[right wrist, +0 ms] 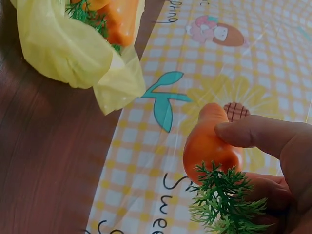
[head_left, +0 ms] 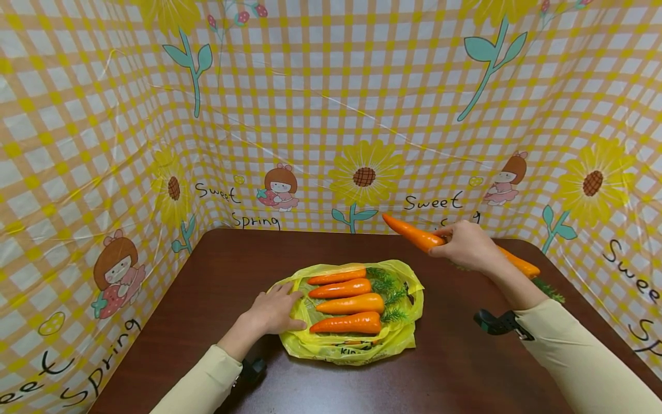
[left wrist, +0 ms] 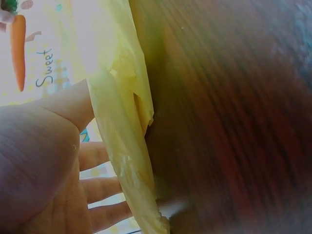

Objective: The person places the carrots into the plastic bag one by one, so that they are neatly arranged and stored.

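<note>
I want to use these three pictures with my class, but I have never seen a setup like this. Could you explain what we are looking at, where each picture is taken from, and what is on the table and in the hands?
No machine here: a person works with two bare hands. The wide picture comes from a camera on the head, the other two from cameras on each wrist. On the brown table lies a yellow plastic bag with four toy carrots on it. The left hand rests flat on the bag's edge. The right hand holds a fifth carrot in the air beside the bag; its wrist camera shows the green leafy top. A yellow checked sheet surrounds the table.
</note>
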`<state>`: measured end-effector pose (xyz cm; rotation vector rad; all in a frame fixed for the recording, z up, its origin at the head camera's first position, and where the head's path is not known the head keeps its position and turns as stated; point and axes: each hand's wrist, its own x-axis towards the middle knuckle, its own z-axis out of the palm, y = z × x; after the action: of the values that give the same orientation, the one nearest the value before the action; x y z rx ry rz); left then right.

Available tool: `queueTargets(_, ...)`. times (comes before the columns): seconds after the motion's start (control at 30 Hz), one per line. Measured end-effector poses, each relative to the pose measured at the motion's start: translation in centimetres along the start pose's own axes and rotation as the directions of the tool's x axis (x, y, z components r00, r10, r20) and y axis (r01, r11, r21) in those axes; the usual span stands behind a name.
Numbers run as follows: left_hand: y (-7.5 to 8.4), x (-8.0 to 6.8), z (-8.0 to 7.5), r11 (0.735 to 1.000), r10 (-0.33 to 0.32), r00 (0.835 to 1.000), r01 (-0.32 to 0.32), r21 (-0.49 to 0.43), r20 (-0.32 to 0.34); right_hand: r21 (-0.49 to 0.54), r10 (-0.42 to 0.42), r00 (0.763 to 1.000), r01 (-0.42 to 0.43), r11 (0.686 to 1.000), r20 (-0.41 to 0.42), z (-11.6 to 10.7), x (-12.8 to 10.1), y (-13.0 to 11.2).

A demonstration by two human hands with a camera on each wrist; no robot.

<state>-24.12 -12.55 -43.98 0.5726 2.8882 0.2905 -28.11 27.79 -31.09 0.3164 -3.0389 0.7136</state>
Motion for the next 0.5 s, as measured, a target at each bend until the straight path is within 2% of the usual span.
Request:
queueTargets(0.3,-0.1,-0.2,0.0,1.000,0.001,1.000,-0.001,0.006,-0.002,0.008,-0.010,0.998,0.009,1.000,0.062,0.3,0.3,-1.9)
queueTargets(0.5,0.0,-0.2,0.0,1.000,0.007,1.000,-0.007,0.005,-0.007,-0.004,-0.032,0.997,0.032,0.999,0.070,0.7,0.5,-3.1)
